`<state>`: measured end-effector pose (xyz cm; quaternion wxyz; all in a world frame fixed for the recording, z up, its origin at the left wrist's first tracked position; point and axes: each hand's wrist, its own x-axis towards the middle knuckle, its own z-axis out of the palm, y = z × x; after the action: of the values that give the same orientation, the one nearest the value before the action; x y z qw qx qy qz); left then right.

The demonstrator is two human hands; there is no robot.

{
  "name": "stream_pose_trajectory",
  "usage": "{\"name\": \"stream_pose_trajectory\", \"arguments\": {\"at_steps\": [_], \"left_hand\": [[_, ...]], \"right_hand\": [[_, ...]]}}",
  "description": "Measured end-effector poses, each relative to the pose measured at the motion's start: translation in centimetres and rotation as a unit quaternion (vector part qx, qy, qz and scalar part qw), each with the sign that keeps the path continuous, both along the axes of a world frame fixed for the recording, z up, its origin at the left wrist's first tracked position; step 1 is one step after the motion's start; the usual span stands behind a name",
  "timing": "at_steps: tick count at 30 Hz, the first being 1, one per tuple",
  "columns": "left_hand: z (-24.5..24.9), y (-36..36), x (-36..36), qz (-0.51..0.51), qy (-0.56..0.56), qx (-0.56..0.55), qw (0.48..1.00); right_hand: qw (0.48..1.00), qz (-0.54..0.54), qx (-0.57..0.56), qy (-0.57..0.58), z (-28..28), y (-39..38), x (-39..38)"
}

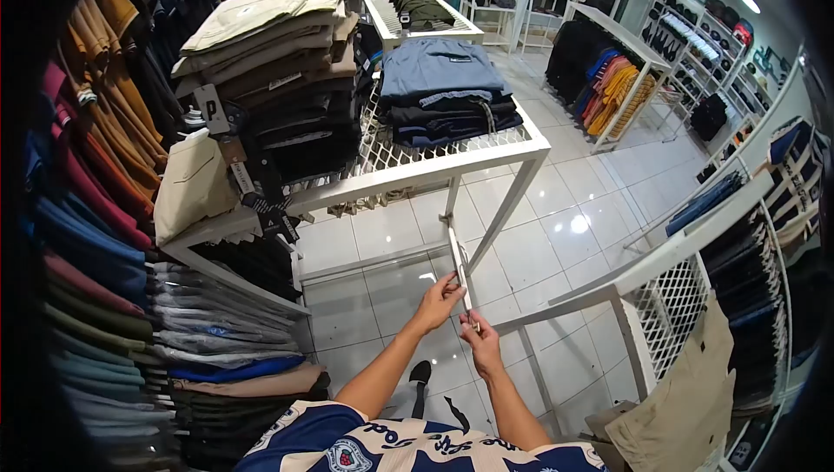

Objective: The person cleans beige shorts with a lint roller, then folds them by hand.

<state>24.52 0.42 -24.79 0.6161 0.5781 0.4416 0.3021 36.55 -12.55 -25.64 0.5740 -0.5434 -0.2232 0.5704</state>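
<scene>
My left hand (440,302) is closed around a thin whitish item (461,274), which looks like a clothes hanger. Just below and to the right, my right hand (479,333) pinches the lower end of the same item. Both hands are in front of my body, over the tiled floor (347,307). Beyond them stands a white metal table (512,152), bearing a tall stack of folded trousers (287,81) on the left and a shorter stack with blue-grey garments on top (443,72).
Hanging garments (113,107) and folded clothes (230,324) line the left side. At the lower right, beige trousers (686,385) hang by a white rack (638,342). Another rack of colourful clothes (612,94) stands farther back. A shoe (420,372) shows below my hands.
</scene>
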Motion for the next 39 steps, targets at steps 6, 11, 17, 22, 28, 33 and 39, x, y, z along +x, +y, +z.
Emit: {"name": "stream_pose_trajectory", "arguments": {"at_steps": [6, 11, 17, 22, 28, 33, 39], "left_hand": [[5.4, -7.9, 1.8, -0.007, -0.127, -0.07, 0.989], [7.5, -14.7, 2.6, -0.012, -0.229, -0.044, 0.972], [13.7, -24.2, 1.3, -0.065, -0.064, 0.262, 0.961], [16.2, -30.6, 1.9, -0.208, 0.094, 0.482, 0.846], [17.6, -35.7, 5.7, -0.336, 0.095, 0.558, 0.753], [17.7, -39.0, 9.5, -0.415, 0.061, 0.595, 0.685], [16.3, -41.1, 12.3, -0.458, 0.012, 0.602, 0.654]], "right_hand": [[0.999, -0.01, 0.033, -0.032, 2.2, -7.8, 1.4], [0.987, 0.001, 0.129, -0.099, 7.8, -14.9, 2.8], [0.97, -0.163, 0.124, -0.129, 13.5, -25.1, 6.9], [0.93, -0.298, 0.188, -0.102, 17.6, -33.2, 8.8], [0.855, -0.499, 0.133, -0.041, 18.3, -42.0, 8.8], [0.797, -0.571, 0.182, 0.074, 14.2, -48.8, 8.8], [0.745, -0.629, 0.177, 0.136, 12.9, -52.0, 7.3]]}}
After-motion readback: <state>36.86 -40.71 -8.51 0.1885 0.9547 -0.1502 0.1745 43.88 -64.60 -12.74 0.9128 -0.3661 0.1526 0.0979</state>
